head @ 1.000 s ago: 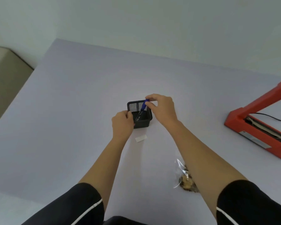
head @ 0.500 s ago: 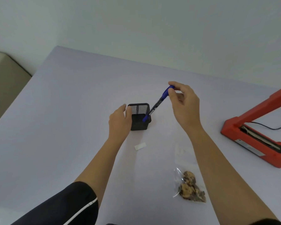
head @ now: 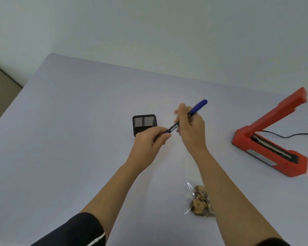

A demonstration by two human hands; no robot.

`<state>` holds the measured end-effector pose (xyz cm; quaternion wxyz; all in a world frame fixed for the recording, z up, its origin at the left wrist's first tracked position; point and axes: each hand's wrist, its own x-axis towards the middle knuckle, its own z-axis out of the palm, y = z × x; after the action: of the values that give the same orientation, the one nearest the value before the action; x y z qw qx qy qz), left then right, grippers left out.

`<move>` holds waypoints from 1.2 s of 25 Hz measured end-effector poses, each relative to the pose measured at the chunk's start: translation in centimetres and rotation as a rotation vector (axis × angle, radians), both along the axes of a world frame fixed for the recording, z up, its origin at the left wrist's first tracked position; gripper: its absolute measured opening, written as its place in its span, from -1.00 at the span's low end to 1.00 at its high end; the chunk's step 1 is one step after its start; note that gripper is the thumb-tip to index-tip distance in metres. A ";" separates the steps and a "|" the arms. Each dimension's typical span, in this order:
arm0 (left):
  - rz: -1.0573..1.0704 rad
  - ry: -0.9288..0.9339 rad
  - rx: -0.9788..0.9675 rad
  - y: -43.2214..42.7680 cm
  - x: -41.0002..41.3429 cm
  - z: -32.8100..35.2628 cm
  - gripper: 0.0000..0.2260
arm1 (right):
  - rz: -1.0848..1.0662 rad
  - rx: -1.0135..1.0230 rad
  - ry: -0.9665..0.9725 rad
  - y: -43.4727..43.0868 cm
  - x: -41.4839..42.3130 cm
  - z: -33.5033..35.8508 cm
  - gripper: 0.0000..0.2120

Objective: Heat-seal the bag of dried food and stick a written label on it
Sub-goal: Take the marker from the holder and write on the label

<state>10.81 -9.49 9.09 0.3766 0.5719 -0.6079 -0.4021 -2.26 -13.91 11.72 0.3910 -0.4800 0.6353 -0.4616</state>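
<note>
A blue pen (head: 199,106) slants across the middle of the view, held by both hands. My right hand (head: 190,126) grips its barrel, the blue end sticking up past my fingers. My left hand (head: 150,141) pinches the pen's lower end, which shows a blue tip. A clear plastic bag of dried food (head: 200,201) lies on the table under my right forearm, partly hidden by it. The white label seen earlier is hidden behind my left arm.
A black mesh pen holder (head: 144,122) stands just behind my left hand. A red heat sealer (head: 272,144) with its arm raised sits at the right, its black cable running off to the right. The table's left edge drops to a beige floor.
My right hand lifted the pen out of the holder and brought it toward me. My left hand let go of the holder and took the pen's lower end.
</note>
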 end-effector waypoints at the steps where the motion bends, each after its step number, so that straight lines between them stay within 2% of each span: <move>1: -0.034 -0.016 -0.004 0.1 -0.4 0.0 -0.90 | -0.029 0.023 0.019 0.3 0.3 -0.3 -0.64; 5: -0.077 -0.001 0.081 0.5 -0.5 -0.9 -0.83 | -0.178 0.130 0.056 -0.1 0.4 -1.0 -0.54; 7: -0.093 0.001 0.217 2.6 1.0 -3.3 -0.79 | -0.391 0.114 -0.014 -2.0 -2.0 0.4 -0.55; 8: -0.075 0.007 0.308 4.2 2.1 -4.6 -0.77 | -0.431 0.072 -0.084 -3.2 -3.6 1.4 -0.56; 10: 0.008 0.023 0.423 6.8 3.9 -6.6 -0.77 | -0.341 -0.012 -0.161 -4.2 -5.1 2.9 -0.59; 13: 0.185 -0.038 0.352 6.4 4.2 -7.8 -0.83 | -0.162 0.059 -0.117 -2.3 -2.9 0.9 -0.64; 16: 0.269 -0.199 0.285 4.1 5.1 -8.1 -0.80 | -0.121 0.132 -0.168 0.6 -0.9 -2.8 -0.68; 19: 0.302 -0.451 0.213 3.2 8.0 -9.6 -0.91 | -0.096 0.140 -0.239 2.0 -0.2 -4.9 -0.69; 21: 0.266 -0.531 0.220 3.3 9.3 -10.6 -0.92 | -0.066 0.148 -0.240 2.6 0.6 -5.8 -0.68; 24: 0.217 -0.532 0.251 3.6 9.5 -11.5 -0.88 | -0.022 0.179 -0.235 3.2 1.0 -6.8 -0.72; 27: 0.328 -0.413 0.270 4.5 9.0 -11.3 -0.66 | -0.013 0.228 -0.266 4.2 1.0 -7.5 -0.72; 28: 0.382 -0.383 0.239 5.1 8.7 -11.1 -0.61 | -0.008 0.237 -0.262 4.7 1.0 -7.9 -0.72; 30: 0.337 -0.418 0.050 6.8 7.7 -11.1 -0.70 | 0.009 0.227 -0.202 5.7 0.9 -8.9 -0.75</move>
<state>18.49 -2.66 -1.99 0.2905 0.7447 -0.5584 -0.2218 -1.33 -8.19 2.80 0.5066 -0.3869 0.6387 -0.4310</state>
